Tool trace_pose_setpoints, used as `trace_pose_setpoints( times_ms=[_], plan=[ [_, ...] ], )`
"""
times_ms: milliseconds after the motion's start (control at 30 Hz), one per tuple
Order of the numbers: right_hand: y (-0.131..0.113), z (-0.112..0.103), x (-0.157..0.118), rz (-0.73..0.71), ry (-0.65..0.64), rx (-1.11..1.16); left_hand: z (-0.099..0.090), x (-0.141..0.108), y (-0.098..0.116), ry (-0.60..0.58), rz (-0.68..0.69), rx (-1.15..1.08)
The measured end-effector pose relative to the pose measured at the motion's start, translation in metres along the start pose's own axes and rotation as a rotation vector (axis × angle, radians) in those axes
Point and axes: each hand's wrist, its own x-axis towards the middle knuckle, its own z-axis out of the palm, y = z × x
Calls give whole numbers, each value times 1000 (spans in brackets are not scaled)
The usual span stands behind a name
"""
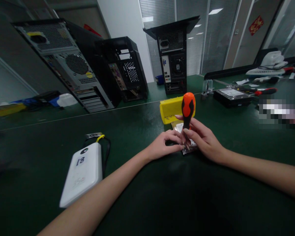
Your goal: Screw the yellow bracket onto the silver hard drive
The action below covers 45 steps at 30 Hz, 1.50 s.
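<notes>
An orange and black screwdriver (188,106) stands upright in my right hand (207,139), whose fingers are closed round the lower part of its handle. Below it lies a small silver hard drive (179,125), partly covered by both hands. My left hand (166,144) rests at the drive's left side, its thumb and fingertips closed near the screwdriver's tip; what they hold, if anything, is too small to tell. Right behind the drive sits an open yellow box (170,109) with small dark pieces inside.
Three black computer cases (178,62) stand along the back. On the left lies a white device (85,170) marked 18, with a cable. A black hard drive (232,95), a clear container (207,87) and red-handled tools (266,91) are at the right on the green table (137,196).
</notes>
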Motion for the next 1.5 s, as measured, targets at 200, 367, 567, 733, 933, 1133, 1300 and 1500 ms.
trace_pose_setpoints(
  times_ms=[200, 367, 567, 733, 933, 1133, 1300, 1500],
  plan=[
    [-2, 0, 0, -39, -12, -18, 1, 0, 1, 5, -13, 9],
    [0, -1, 1, -24, -15, -12, 2, 0, 0, 21, -5, -15],
    [2, -1, 1, 13, -14, -1, 1, 0, 0, 18, -10, -22],
    [1, -1, 0, -3, -23, 22, 1, 0, 1, 17, -22, -16],
    [-3, -1, 1, -25, -44, 30, 1, 0, -1, 21, -31, 3],
    [-3, -1, 0, -17, -51, 55, -1, 0, 1, 7, -19, -1],
    [3, 0, 0, 39, -37, 69, 0, 1, 0, 1, -33, 8],
    [4, 1, -2, 72, -47, 101, 1, 1, 1, 15, -23, 26]
  ],
)
